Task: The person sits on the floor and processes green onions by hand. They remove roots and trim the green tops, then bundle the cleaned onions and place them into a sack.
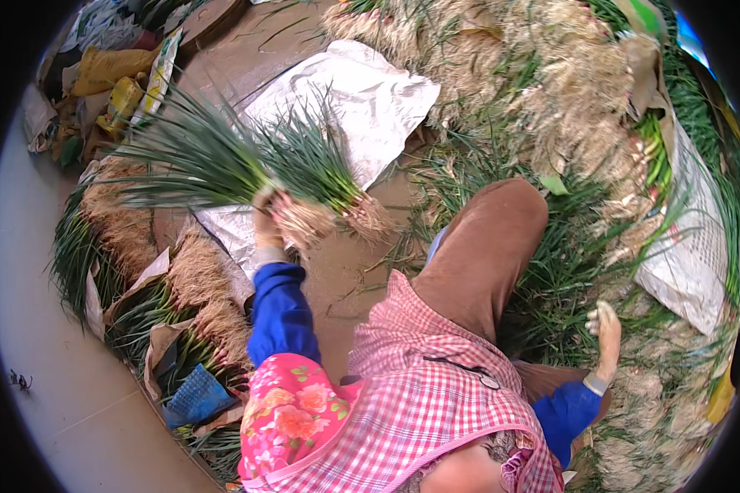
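My left hand [264,223] grips a bunch of scallions [240,166] near its pale root end. The long green leaves fan out to the left, blurred by motion, and the tan roots point right. Just beside it, a second scallion bunch [339,179] lies partly on a white woven sack [351,92], its roots on the wet brown floor [345,271]. Over on the right, my right hand [605,333] is raised above loose green leaves and roots, fingers loosely bent and somewhat apart. Nothing shows in it.
Stacked scallions with matted roots [530,74] line the top and right. More root-on bundles [203,271] stand along the left beside a pale wall [74,370]. Crumpled bags [117,80] are heaped upper left. Loose green leaves [555,265] surround my bent knee [493,240].
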Demonstrator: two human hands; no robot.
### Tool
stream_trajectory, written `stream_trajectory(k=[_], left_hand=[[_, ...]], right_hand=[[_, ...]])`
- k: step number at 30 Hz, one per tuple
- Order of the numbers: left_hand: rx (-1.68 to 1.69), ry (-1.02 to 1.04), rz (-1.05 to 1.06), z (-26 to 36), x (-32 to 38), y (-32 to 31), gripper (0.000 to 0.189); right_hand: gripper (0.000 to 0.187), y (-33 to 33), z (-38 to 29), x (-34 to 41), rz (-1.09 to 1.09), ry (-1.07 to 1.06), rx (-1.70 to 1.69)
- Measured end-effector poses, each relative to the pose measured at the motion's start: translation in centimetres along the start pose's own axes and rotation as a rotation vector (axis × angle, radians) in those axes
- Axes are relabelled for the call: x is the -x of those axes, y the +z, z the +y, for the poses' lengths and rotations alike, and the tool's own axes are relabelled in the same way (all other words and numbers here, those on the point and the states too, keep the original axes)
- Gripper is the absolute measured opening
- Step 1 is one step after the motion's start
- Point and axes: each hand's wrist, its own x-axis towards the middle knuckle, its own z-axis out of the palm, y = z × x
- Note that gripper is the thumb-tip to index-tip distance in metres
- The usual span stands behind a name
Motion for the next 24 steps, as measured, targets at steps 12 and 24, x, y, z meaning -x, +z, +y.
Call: stream_trajectory(k=[12,24], left_hand=[[-1.236,-0.638,-0.235,-15.2,4.0,-13.1,0.048],[-0.792,-0.282,-0.018,-4.5,-8.2,6.7,0.033]], right_hand=[[0.033,4.0,-9.4,-3.6,0.481,-0.213,0.078],[0.043,27.6,-0.4,-8.0,-0.566,-0.307,0.847]])
